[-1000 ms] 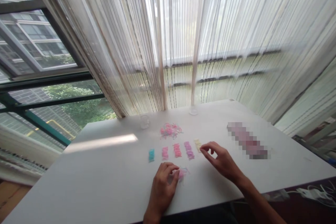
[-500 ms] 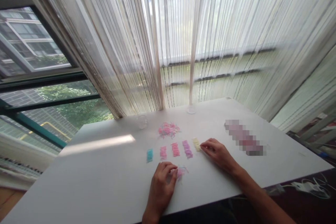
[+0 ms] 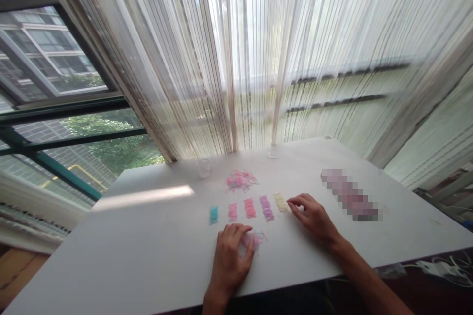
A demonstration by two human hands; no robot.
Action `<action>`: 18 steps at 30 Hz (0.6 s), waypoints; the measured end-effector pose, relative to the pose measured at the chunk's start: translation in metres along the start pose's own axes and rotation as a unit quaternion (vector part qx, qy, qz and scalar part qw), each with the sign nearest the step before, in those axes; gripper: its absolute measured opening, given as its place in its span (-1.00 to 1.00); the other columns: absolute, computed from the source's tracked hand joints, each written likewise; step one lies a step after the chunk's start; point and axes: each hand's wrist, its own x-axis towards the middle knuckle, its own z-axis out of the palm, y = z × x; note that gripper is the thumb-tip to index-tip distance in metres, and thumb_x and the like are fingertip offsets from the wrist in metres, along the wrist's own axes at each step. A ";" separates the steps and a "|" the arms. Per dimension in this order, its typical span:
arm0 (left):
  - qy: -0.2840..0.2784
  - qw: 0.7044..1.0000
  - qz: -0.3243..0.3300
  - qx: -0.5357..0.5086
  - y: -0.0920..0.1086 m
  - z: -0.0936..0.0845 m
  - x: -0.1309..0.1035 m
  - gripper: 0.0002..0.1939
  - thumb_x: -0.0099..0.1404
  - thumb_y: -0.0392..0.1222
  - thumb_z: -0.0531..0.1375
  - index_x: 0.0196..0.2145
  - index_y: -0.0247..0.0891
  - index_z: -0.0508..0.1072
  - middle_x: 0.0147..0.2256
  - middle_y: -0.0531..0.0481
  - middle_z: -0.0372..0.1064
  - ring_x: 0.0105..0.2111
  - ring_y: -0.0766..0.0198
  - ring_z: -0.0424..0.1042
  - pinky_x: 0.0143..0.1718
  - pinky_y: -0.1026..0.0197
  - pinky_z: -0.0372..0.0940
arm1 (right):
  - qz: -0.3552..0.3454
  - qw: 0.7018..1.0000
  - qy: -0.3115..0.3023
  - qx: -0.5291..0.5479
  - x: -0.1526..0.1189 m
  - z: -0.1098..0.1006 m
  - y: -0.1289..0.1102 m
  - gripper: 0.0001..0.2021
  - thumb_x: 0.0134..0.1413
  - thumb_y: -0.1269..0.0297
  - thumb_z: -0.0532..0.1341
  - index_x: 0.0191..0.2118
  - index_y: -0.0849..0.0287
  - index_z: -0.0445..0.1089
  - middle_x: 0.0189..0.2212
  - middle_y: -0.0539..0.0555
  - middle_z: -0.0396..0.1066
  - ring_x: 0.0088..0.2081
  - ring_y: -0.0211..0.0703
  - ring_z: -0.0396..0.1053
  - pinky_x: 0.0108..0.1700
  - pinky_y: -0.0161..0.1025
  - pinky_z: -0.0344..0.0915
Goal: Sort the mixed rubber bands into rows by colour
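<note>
Five short columns of tiny thin pieces lie side by side on the white table: teal (image 3: 214, 214), light pink (image 3: 232, 211), coral pink (image 3: 250, 208), purple (image 3: 266, 208) and pale yellow (image 3: 280, 202). My right hand (image 3: 312, 216) rests at the right edge of the yellow column, fingertips pinched together; anything between them is too small to make out. Close to the front, my left hand (image 3: 232, 256) curves around a small mixed heap (image 3: 258, 238) of the same pieces, thumb and forefinger apart. A larger mixed pile (image 3: 241, 180) lies behind the columns.
A clear round container (image 3: 204, 168) and a clear lid-like disc (image 3: 273, 154) stand near the table's back edge, by the sheer striped curtain (image 3: 251, 59). A pixelated long object (image 3: 351, 196) lies on the right. White cables (image 3: 443, 270) hang beyond the front right edge.
The view has shifted slightly. My left thumb and forefinger have parted over the small heap. My right hand stays beside the yellow column, its fingertips slightly farther from it.
</note>
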 end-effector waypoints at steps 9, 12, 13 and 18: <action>-0.040 0.999 0.008 -0.021 0.002 -0.003 0.001 -0.75 0.31 -0.31 0.21 -0.07 -0.13 0.50 -0.18 -0.07 0.52 -0.15 0.05 0.47 -0.11 -0.02 0.37 | -0.042 0.990 -0.116 0.061 -0.021 0.037 -0.067 -0.82 0.25 0.39 0.18 -0.13 0.06 0.51 -0.28 0.08 0.48 -0.21 -0.07 0.44 -0.11 -0.13 0.43; -0.036 0.999 0.004 -0.036 0.001 -0.003 0.000 -0.79 0.34 -0.29 0.20 -0.09 -0.14 0.52 -0.21 -0.08 0.52 -0.19 0.08 0.48 -0.14 0.01 0.39 | -0.039 0.989 -0.127 0.072 -0.024 0.050 -0.070 -0.74 0.19 0.47 0.18 -0.09 0.06 0.52 -0.27 0.10 0.47 -0.18 -0.04 0.43 -0.08 -0.11 0.43; -0.033 0.999 0.001 -0.042 0.001 -0.003 0.000 -0.79 0.34 -0.29 0.20 -0.09 -0.15 0.52 -0.21 -0.08 0.52 -0.20 0.09 0.49 -0.14 0.01 0.40 | -0.039 0.988 -0.125 0.077 -0.025 0.052 -0.069 -0.73 0.18 0.48 0.18 -0.08 0.06 0.52 -0.26 0.10 0.46 -0.17 -0.04 0.43 -0.07 -0.10 0.42; -0.020 0.997 -0.013 -0.080 -0.001 -0.003 -0.002 -0.78 0.34 -0.28 0.19 -0.07 -0.15 0.51 -0.19 -0.07 0.51 -0.21 0.14 0.49 -0.12 0.05 0.44 | -0.043 0.987 -0.121 0.100 -0.027 0.048 -0.070 -0.77 0.22 0.46 0.16 -0.09 0.06 0.48 -0.24 0.09 0.44 -0.15 -0.05 0.41 -0.07 -0.12 0.40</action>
